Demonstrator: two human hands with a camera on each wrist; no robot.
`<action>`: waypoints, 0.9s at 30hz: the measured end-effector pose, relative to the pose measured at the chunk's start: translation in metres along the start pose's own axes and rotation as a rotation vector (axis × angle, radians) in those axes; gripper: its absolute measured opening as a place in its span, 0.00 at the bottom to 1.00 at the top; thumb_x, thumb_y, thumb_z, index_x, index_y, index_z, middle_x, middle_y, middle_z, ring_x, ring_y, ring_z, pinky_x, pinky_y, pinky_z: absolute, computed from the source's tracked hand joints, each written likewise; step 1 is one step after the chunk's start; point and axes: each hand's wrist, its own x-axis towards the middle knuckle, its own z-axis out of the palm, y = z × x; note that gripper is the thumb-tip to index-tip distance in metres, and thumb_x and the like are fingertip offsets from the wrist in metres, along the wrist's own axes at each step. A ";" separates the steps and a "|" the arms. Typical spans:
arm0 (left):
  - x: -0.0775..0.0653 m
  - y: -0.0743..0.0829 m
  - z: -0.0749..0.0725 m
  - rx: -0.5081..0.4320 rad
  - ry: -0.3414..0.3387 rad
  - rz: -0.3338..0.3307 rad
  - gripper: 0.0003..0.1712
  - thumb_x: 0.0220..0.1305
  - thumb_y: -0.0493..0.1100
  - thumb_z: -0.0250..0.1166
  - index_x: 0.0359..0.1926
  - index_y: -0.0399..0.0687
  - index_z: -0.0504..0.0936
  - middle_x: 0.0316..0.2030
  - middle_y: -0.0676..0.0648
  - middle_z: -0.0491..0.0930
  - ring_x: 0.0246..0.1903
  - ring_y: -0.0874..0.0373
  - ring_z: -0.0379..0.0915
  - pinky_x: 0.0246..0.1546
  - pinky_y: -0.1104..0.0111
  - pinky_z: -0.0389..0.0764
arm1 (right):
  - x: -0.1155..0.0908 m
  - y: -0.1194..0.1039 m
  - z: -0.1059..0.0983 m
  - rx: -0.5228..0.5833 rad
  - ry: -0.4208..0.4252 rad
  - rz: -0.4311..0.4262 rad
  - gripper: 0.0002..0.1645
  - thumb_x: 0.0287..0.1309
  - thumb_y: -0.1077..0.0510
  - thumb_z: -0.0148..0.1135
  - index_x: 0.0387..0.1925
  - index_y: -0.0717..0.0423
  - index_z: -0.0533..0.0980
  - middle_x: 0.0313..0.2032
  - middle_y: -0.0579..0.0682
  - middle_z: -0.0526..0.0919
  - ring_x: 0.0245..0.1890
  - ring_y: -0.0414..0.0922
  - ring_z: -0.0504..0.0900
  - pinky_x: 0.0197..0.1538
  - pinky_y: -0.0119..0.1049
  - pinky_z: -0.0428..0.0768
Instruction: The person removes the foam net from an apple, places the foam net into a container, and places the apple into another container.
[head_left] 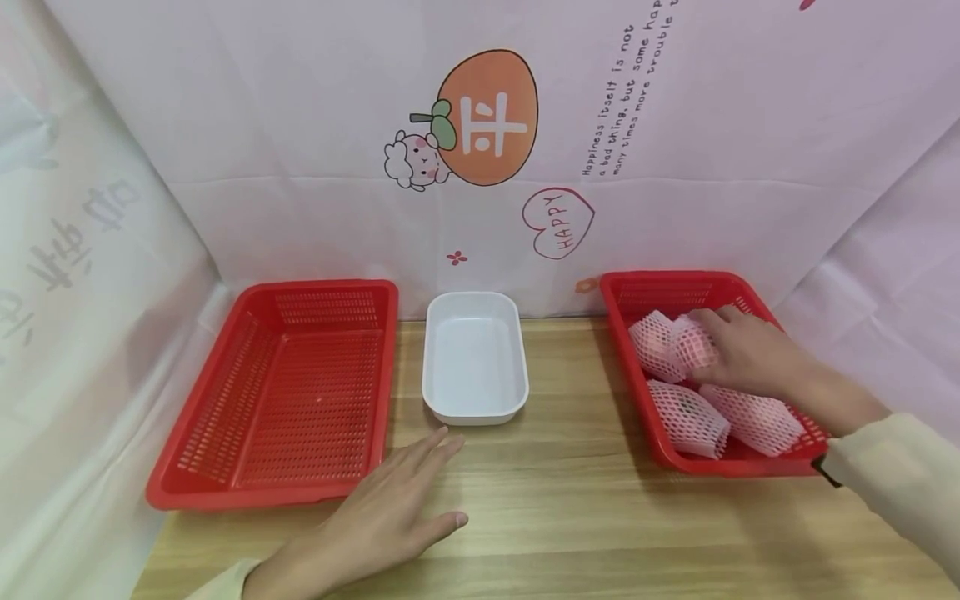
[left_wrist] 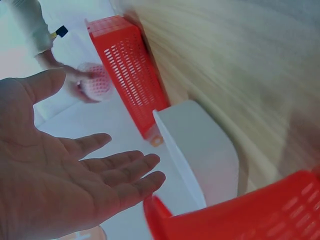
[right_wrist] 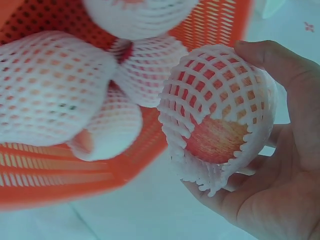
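Observation:
My right hand (head_left: pixel 750 350) grips an apple (right_wrist: pixel 217 140) wrapped in a white foam net, with fingers and thumb around its sides. In the head view this netted apple (head_left: pixel 693 346) appears over the right red basket (head_left: pixel 660 454). Several more foam-netted fruits (right_wrist: pixel 55 90) lie in that basket; the nets hide most of their skin. My left hand (head_left: pixel 375 508) is held with straight fingers and thumb spread, nothing in it. It hovers by the front right corner of the left red basket (head_left: pixel 247 498), just in front of the white tray (head_left: pixel 476 417).
The left basket's slotted floor (head_left: pixel 315 400) shows bare. Between the two baskets stands the white tray, close to the printed cloth backdrop (head_left: pixel 315 225). Wood-grain tabletop (head_left: pixel 570 500) stretches in front, and cloth walls rise at both sides.

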 end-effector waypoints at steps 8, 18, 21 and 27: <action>-0.002 -0.003 0.012 -0.051 -0.061 -0.048 0.45 0.70 0.62 0.70 0.80 0.53 0.65 0.77 0.40 0.66 0.73 0.39 0.66 0.68 0.39 0.74 | -0.001 -0.025 -0.021 -0.013 0.051 -0.053 0.53 0.49 0.48 0.83 0.70 0.67 0.68 0.57 0.73 0.78 0.53 0.69 0.80 0.52 0.69 0.82; -0.003 -0.010 0.024 -0.136 -0.029 -0.020 0.43 0.67 0.53 0.74 0.77 0.46 0.68 0.74 0.36 0.69 0.71 0.38 0.69 0.66 0.40 0.76 | -0.006 -0.079 -0.039 -0.017 0.082 -0.096 0.57 0.44 0.45 0.86 0.73 0.58 0.69 0.61 0.66 0.78 0.60 0.66 0.78 0.55 0.67 0.84; -0.005 -0.013 0.027 -0.144 -0.007 -0.007 0.42 0.67 0.50 0.75 0.76 0.44 0.69 0.72 0.38 0.71 0.70 0.41 0.71 0.66 0.42 0.77 | -0.008 -0.093 -0.039 -0.030 0.112 -0.149 0.57 0.43 0.47 0.86 0.73 0.58 0.70 0.59 0.64 0.80 0.58 0.64 0.80 0.53 0.65 0.86; -0.003 -0.017 0.029 -0.197 0.049 0.016 0.39 0.67 0.46 0.76 0.74 0.45 0.71 0.68 0.42 0.75 0.66 0.44 0.75 0.64 0.47 0.79 | -0.009 -0.120 -0.028 -0.026 0.184 -0.259 0.51 0.45 0.48 0.85 0.70 0.58 0.72 0.57 0.62 0.81 0.53 0.60 0.83 0.50 0.60 0.88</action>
